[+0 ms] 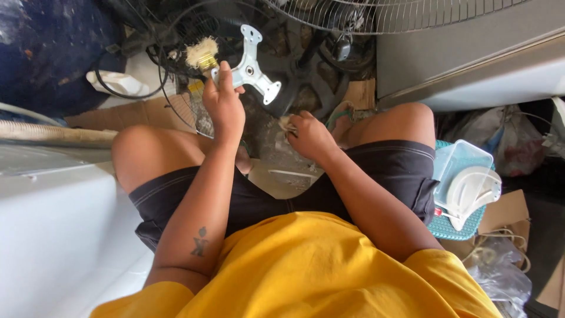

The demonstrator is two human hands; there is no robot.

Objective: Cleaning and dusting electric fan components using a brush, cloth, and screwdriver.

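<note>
**Metal bracket held up, rag kept low**

Here, a pale rag (288, 125) is bunched in the right hand (311, 136) between the knees. Farther out, a stiff, light three-armed metal bracket (250, 66) is pinched by one arm in the left hand (223, 101), alongside what is possibly a frayed brush (202, 54).

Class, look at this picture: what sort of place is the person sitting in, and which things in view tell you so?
Probably a cluttered home repair corner or small fan workshop. Wire fan guards lie overhead, the left hand holds a metal three-armed bracket, and cardboard and a plastic container crowd the floor.
</note>
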